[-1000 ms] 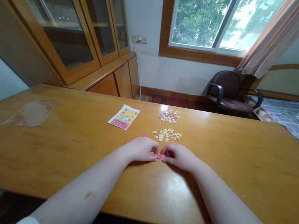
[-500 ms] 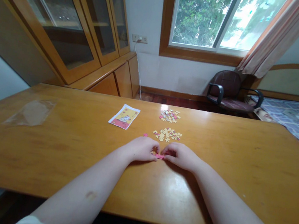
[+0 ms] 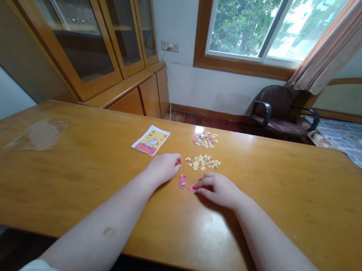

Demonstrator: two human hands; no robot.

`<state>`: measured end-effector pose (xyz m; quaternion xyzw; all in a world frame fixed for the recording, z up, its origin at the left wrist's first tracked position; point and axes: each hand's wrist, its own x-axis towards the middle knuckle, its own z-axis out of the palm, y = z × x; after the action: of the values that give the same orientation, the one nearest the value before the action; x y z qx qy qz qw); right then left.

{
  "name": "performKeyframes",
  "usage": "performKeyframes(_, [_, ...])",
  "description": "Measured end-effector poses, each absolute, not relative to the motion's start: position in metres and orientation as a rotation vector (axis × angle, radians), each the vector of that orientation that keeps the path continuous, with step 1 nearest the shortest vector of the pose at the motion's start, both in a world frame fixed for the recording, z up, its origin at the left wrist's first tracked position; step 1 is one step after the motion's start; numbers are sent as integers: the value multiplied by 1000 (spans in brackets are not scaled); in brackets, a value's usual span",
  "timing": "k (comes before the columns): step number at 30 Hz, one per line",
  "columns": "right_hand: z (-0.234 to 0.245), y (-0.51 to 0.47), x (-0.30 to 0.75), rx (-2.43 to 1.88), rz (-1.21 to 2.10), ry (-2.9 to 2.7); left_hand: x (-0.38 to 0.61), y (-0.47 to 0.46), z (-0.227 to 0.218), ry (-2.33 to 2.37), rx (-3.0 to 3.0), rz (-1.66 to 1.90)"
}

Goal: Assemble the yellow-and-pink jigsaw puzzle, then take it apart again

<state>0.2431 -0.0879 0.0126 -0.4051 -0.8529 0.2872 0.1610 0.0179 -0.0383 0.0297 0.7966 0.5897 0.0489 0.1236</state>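
Observation:
My left hand (image 3: 164,167) is closed in a pinch above the table, left of the nearer puzzle pile, with a bit of pink puzzle piece showing at its fingertips. My right hand (image 3: 217,189) rests on the tabletop, thumb and fingers pinched on a pink puzzle piece (image 3: 191,188). Between the hands lies a small joined block of pink puzzle pieces (image 3: 182,182), with a narrow gap to the piece on its right. Just beyond them is a loose pile of mostly yellow puzzle pieces (image 3: 203,162). A second, mixed-colour pile of puzzle pieces (image 3: 205,139) sits farther back.
A picture card (image 3: 151,140) lies left of the piles. A clear plastic bag (image 3: 38,135) is flat on the left of the wooden table (image 3: 86,203). Beyond the table stand a glass-fronted cabinet (image 3: 123,68), a chair (image 3: 276,105) and a bed (image 3: 350,140).
My left hand has left the pink block and moved up and left to where a loose pink piece lay. The block now lies uncovered, apart from the right hand's piece.

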Motion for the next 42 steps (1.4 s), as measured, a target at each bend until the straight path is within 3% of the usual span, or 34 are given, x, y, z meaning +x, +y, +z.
performKeyframes(34, [13, -85, 242, -1244, 711, -2399, 18, -33, 24, 1815, 2246, -84])
performKeyframes(42, [12, -86, 240, -1246, 721, -2395, 15, -30, 19, 1715, 2255, 52])
